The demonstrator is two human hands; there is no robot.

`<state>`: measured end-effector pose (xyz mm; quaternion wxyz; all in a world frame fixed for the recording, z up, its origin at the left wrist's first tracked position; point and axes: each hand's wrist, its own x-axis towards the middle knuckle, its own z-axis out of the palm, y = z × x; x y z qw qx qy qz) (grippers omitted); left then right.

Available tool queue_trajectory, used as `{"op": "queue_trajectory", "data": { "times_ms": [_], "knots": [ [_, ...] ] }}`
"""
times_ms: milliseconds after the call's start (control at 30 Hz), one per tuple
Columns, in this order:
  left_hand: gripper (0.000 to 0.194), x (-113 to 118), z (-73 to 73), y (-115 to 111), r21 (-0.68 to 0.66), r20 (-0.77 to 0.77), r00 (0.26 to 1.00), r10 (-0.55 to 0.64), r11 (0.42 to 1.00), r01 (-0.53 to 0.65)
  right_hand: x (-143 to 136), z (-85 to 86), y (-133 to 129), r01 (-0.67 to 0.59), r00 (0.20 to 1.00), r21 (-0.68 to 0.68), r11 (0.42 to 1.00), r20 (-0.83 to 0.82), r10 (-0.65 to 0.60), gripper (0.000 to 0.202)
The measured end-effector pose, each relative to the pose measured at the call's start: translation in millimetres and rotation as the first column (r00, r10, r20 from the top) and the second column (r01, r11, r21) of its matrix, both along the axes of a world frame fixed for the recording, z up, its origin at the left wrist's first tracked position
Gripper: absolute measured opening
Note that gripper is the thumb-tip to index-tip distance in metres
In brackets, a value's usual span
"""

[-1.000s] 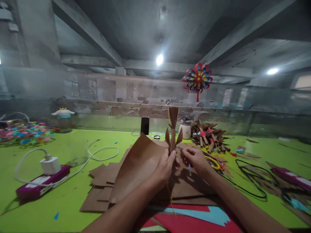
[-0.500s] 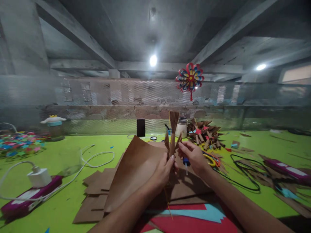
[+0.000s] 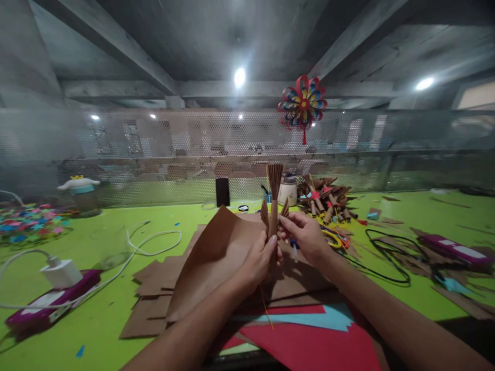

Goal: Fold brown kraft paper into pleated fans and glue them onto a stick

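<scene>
A brown paper craft piece (image 3: 274, 210) stands upright before me: a rolled tube with a pleated fan on top and a smaller pleated fan on each side. My left hand (image 3: 260, 262) is closed around its lower part, hiding the base. The thumb and forefinger of my right hand (image 3: 307, 236) pinch at the small fan on its right side. A thin yellow strand (image 3: 266, 306) hangs below my left hand. Just under my right hand is a blue tool tip with a pale nozzle (image 3: 295, 251), its rest hidden. A large curled brown paper sheet (image 3: 216, 257) lies beneath.
Brown paper pieces (image 3: 149, 314) and red paper (image 3: 313, 342) lie near me. Similar brown pieces are heaped (image 3: 325, 198) behind my right hand, by a jar (image 3: 288, 190). Power strips (image 3: 54, 299) with cables lie at both sides. A phone (image 3: 223, 192) stands against the mesh partition.
The whole view has shifted, so the table and hands sit slightly higher in the picture. Both hands keep nearly the same hold on the paper craft piece.
</scene>
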<state>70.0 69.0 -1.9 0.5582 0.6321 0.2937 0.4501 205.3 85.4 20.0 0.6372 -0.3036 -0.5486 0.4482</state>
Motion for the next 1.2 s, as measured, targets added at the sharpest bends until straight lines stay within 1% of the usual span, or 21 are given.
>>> {"op": "queue_trajectory", "data": {
  "times_ms": [200,400,600,833,967,1200],
  "knots": [
    [0.031,0.4,-1.2,2.0,0.042,0.020,1.000,0.005,0.999,-0.006,-0.6,-3.1,3.2,-0.054,0.997,-0.026,0.998,-0.059,0.053,0.030],
    [0.034,0.4,-1.1,2.8,0.054,-0.004,1.000,0.030,0.998,-0.029,-0.2,-7.3,6.8,-0.089,0.993,-0.003,0.996,-0.078,0.088,0.028],
    [0.029,0.5,0.0,1.8,0.070,-0.013,0.999,0.049,0.996,-0.048,-0.5,-7.5,6.9,-0.092,0.993,-0.003,0.996,-0.076,0.091,0.027],
    [0.032,-0.3,0.7,2.3,0.094,-0.009,0.999,0.044,0.995,-0.043,-0.7,-3.8,5.1,-0.093,0.991,-0.035,0.995,-0.096,0.089,0.028],
    [0.032,-1.2,0.3,4.4,0.128,-0.037,0.998,0.041,0.991,-0.036,-0.6,-2.1,4.1,-0.086,0.991,-0.048,0.995,-0.104,0.081,0.028],
    [0.033,-0.4,-1.9,4.3,0.114,-0.032,0.997,0.068,0.991,-0.064,-1.7,-2.8,4.2,-0.106,0.987,-0.047,0.993,-0.127,0.099,0.026]
  ]
}}
